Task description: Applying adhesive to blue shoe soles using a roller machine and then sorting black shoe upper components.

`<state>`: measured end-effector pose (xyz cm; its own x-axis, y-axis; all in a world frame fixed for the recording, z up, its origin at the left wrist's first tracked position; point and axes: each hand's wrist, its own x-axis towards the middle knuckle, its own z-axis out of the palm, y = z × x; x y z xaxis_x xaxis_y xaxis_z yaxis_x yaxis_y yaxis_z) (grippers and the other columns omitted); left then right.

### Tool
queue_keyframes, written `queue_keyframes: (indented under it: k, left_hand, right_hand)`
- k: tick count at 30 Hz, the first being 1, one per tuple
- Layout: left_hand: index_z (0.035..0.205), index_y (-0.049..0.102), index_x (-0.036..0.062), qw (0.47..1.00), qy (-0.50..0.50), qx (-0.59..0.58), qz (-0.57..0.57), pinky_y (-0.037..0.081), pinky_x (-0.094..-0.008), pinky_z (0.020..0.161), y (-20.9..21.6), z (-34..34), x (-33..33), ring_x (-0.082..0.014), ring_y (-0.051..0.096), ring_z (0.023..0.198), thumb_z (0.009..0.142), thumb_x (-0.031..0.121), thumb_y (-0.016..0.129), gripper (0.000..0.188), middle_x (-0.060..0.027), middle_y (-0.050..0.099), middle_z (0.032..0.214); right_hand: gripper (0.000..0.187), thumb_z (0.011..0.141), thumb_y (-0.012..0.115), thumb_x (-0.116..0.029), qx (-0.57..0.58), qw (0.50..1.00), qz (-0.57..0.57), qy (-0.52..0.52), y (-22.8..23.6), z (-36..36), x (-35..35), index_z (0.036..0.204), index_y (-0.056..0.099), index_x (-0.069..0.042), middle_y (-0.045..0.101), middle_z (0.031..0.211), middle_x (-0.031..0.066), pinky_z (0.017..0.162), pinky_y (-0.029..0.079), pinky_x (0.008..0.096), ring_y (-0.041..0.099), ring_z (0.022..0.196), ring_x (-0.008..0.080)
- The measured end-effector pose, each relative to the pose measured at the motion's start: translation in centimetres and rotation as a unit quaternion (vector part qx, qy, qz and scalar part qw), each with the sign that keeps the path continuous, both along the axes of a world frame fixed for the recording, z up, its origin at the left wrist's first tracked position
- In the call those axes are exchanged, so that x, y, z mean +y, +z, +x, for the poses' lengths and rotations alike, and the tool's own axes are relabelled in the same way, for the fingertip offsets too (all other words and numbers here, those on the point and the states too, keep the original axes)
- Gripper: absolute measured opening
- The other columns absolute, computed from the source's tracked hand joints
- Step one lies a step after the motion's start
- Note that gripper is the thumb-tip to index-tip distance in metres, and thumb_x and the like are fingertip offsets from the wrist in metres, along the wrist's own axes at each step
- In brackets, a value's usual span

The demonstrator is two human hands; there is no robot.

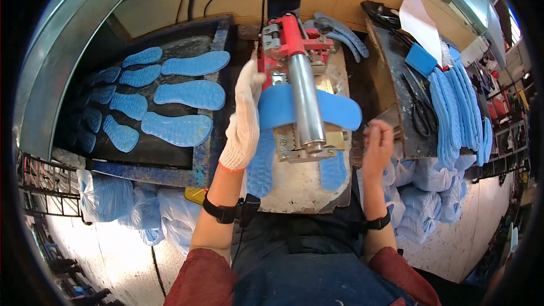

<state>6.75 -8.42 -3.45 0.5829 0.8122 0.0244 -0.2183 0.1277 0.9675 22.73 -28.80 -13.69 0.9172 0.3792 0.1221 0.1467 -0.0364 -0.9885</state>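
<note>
A blue shoe sole (pixel 277 106) lies crosswise in a red and silver machine (pixel 307 99), under its shiny metal roller. My left hand (pixel 244 116), in a white knitted glove, is upright along the machine's left side, fingers stretched out beside the sole's left end. Whether it touches the sole I cannot tell. Just off the sole's right end is my bare right hand (pixel 378 147), its fingers loosely bent and nothing visible in them. Below the machine head, more blue soles (pixel 261 164) show on both sides of the worn pale base (pixel 294 192).
At left, a dark blue-framed tray (pixel 204 158) bears rows of textured blue soles (pixel 190 95). On the right bench are black scissors (pixel 421 107), a blue box (pixel 421 59) and stacked blue soles (pixel 447 113). Filled plastic bags (pixel 422 209) stand on the floor on both sides.
</note>
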Motion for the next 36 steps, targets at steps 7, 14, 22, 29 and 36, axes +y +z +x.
queue_keyframes:
  k: [7,14,22,29,36]
  left_hand:
    - [0.144,0.027,0.0007,0.995,-0.054,-0.016,0.078,0.026,-0.0323,0.109,-9.7,-5.7,-1.2,-0.0195,0.042,0.125,0.103,0.041,0.020,0.058,-0.0116,0.042,0.137]
    - [0.136,0.041,0.0015,0.937,-0.044,-0.053,-0.342,0.040,-0.0356,0.101,-3.9,-11.0,-3.8,-0.0214,0.053,0.114,0.101,0.050,0.019,0.064,-0.0103,0.054,0.126]
    - [0.113,0.055,0.0065,0.962,0.100,-0.164,-0.192,0.047,-0.0385,0.092,-2.5,-5.0,19.0,-0.0230,0.060,0.101,0.098,0.047,0.030,0.050,-0.0082,0.061,0.110]
    - [0.140,0.029,0.0008,0.867,0.214,-0.224,-0.391,0.034,-0.0429,0.108,-7.0,-1.6,31.5,-0.0317,0.043,0.128,0.094,0.050,0.042,0.069,-0.0176,0.042,0.140]
    - [0.133,0.037,0.0025,0.984,0.090,0.153,-0.029,0.038,-0.0477,0.100,-2.9,-0.2,25.9,-0.0385,0.045,0.123,0.085,0.045,0.053,0.066,-0.0294,0.035,0.139]
  right_hand:
    - [0.042,0.076,0.062,-0.011,-0.466,0.802,-0.329,0.178,-10.7,-3.8,2.1,0.117,0.058,-0.003,0.061,0.110,0.0166,0.087,0.044,0.0452,0.056,0.099,0.0387]
    - [0.045,0.083,0.059,-0.023,-0.415,0.859,-0.261,0.150,-11.6,-4.0,2.3,0.123,0.055,-0.004,0.056,0.123,0.0189,0.098,0.037,0.0514,0.050,0.113,0.0420]
    - [0.045,0.082,0.060,-0.024,-0.429,0.851,-0.264,0.151,-11.9,-4.3,2.6,0.124,0.056,-0.009,0.056,0.123,0.0178,0.094,0.040,0.0503,0.051,0.113,0.0401]
    - [0.052,0.081,0.063,-0.029,-0.537,0.773,-0.320,0.110,-12.2,-4.2,2.3,0.128,0.053,-0.009,0.053,0.127,0.0178,0.099,0.038,0.0506,0.049,0.117,0.0405]
    - [0.049,0.080,0.063,-0.029,-0.492,0.787,-0.354,0.116,-12.7,-3.1,1.7,0.123,0.056,-0.007,0.057,0.123,0.0158,0.096,0.040,0.0486,0.052,0.114,0.0361]
